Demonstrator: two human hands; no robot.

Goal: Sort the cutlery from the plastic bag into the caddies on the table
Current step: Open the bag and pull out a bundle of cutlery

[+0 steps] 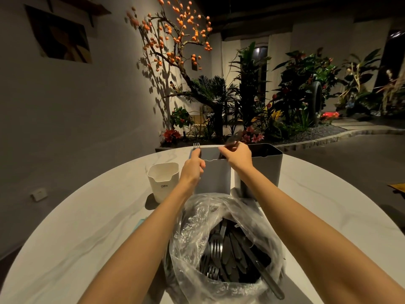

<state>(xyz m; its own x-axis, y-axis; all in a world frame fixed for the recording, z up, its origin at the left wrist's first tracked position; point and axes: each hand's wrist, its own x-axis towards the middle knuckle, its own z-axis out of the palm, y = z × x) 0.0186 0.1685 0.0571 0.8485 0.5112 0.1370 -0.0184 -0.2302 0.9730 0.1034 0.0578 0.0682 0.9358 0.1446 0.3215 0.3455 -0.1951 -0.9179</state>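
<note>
A clear plastic bag [197, 218] full of dark forks and knives stands at the table's near edge. Behind it are three caddies: a white one [163, 182] on the left, a grey one [215, 178] in the middle, a darker grey one [266, 165] on the right. My left hand [192, 166] grips a fork [196, 145], tines up, at the middle caddy's left rim. My right hand [237, 154] holds a dark piece of cutlery [233, 139] above the middle caddy's opening; its type is blurred.
The round white table [87, 216] ends just behind the caddies. A pale blue item [140, 222] shows beside my left forearm. Beyond the table are a grey wall, a planter bed with an orange-fruited tree, and a paved floor.
</note>
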